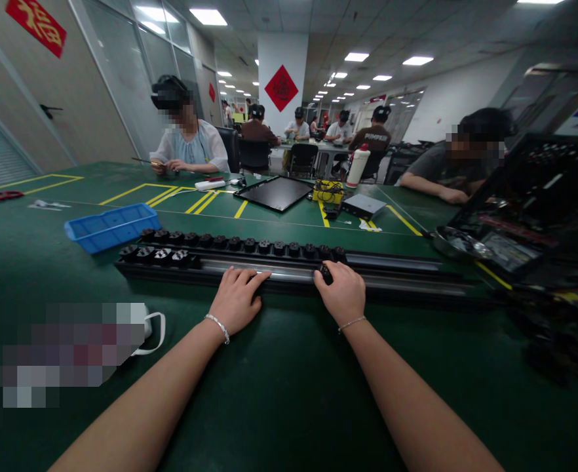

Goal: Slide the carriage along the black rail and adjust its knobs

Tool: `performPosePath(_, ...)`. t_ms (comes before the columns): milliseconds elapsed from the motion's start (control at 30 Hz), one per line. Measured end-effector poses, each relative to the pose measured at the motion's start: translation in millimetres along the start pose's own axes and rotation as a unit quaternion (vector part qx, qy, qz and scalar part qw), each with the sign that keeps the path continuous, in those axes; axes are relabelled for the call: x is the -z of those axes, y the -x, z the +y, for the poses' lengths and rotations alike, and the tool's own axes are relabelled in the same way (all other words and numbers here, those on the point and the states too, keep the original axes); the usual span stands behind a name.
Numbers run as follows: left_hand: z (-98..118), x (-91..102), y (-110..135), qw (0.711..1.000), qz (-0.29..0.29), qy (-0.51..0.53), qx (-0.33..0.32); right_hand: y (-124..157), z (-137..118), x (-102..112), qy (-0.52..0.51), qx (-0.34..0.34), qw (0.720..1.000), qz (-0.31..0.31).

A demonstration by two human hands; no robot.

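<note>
Right in the middle of the frame, both hands are at the long black rail (pixel 291 273), which stretches across the green table (pixel 269 393). The right hand (pixel 342 288), just right of centre, has thumb and forefinger closed around a small black piece (pixel 326 274) at the channel nearer the bottom of the frame. Left of centre, the left hand (pixel 237 298) lies palm down, fingers loosely spread, their tips at the rail's near side; no object shows in its grip.

And look along the rail: a long row of black pieces (pixel 250 245) fills much of the far channel, while a short front row of four (pixel 162 255) sits at the left end. Behind that end, at centre-left, lies the blue tray (pixel 115 227). A flat black panel (pixel 276 193) rests above centre, and over at the right edge there's a metal bowl (pixel 459 242).
</note>
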State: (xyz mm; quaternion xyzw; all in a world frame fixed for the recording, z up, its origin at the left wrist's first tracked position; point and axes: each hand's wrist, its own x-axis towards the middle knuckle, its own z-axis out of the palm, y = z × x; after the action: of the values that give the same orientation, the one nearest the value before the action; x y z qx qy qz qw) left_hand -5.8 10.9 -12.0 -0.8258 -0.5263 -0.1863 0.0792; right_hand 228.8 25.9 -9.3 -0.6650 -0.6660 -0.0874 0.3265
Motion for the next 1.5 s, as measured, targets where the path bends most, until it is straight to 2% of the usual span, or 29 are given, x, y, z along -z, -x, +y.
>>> performPosePath(633, 1.0, 2.8, 0.5, 1.0, 0.0, 0.001, 0.002, 1.0, 2.3, -5.1, -0.007, 0.004, 1.0, 0.024)
performPosePath(1000, 3.3, -3.8, -3.9, 0.999, 0.029, 0.032, 0.02, 0.7, 0.4, -0.7, 0.007, 0.015, 1.0, 0.013)
performPosePath(1133, 13.3, -6.3, -16.8, 0.999, 0.038, 0.03, 0.014, 1.6, 1.9, -2.3, 0.013, 0.026, 0.999, 0.022)
performPosePath(1333, 44.7, -15.1, -45.4, 0.999, 0.048, 0.012, 0.021, 2.6, 1.3, -3.9, 0.021, 0.005, 0.999, 0.039)
performPosePath(1500, 57.0, -19.9, -51.8, 0.998, 0.064, 0.01, 0.011, 3.3, -1.0, -2.4, 0.014, -0.001, 0.999, 0.034)
